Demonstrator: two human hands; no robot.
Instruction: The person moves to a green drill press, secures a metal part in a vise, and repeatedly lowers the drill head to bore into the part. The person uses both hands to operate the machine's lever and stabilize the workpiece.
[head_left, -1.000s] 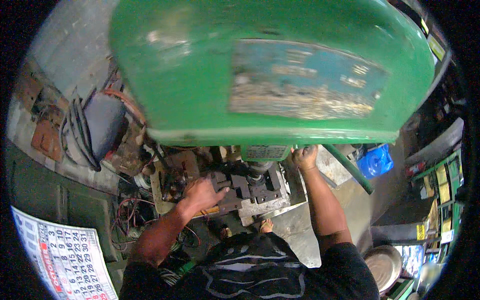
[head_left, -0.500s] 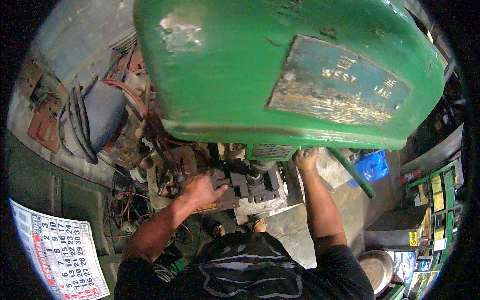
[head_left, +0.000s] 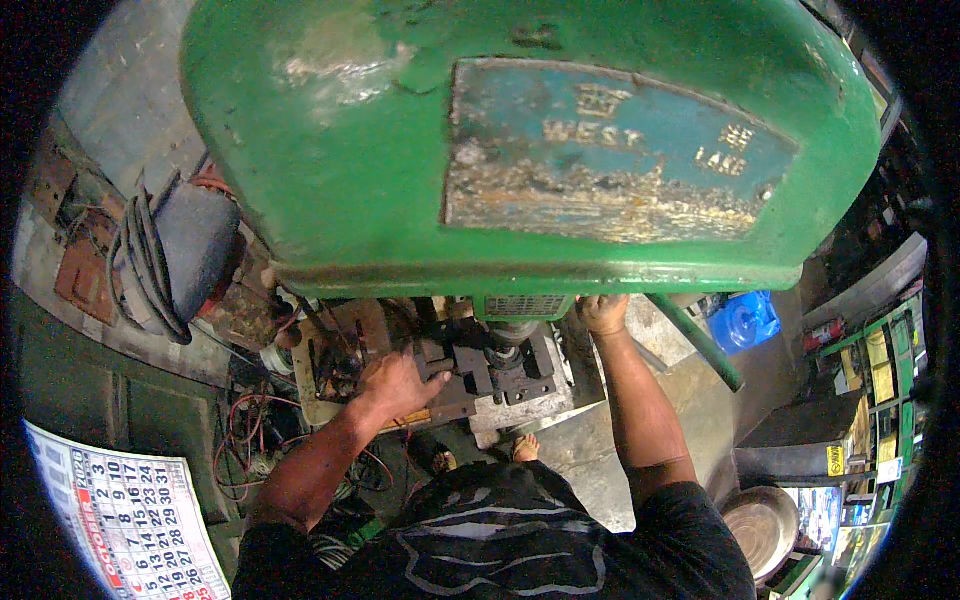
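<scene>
The green housing (head_left: 340, 190) of a drill press fills the upper view. Below it, a dark spindle and chuck (head_left: 503, 350) point down at a dark metal vise (head_left: 455, 408) on a pale base. My left hand (head_left: 398, 388) grips the vise's left part, its thumb stretched out along the top and its other fingers partly hidden. Just under the housing's lower edge, my right hand (head_left: 604, 315) is closed in a fist. What it holds is hidden by the housing. A green lever bar (head_left: 697, 345) slants down to the right of that hand.
A grey motor-like body (head_left: 200, 240) wrapped in black cable stands at the left. Red hose (head_left: 235, 440) loops near the floor. A paper calendar (head_left: 140, 510) hangs at lower left. At right are a blue plastic container (head_left: 742, 322), green shelving (head_left: 893, 400) and a round metal pan (head_left: 760, 530).
The green housing appears farther left in the view and a little lower. Both hands keep nearly the same places on the machine.
</scene>
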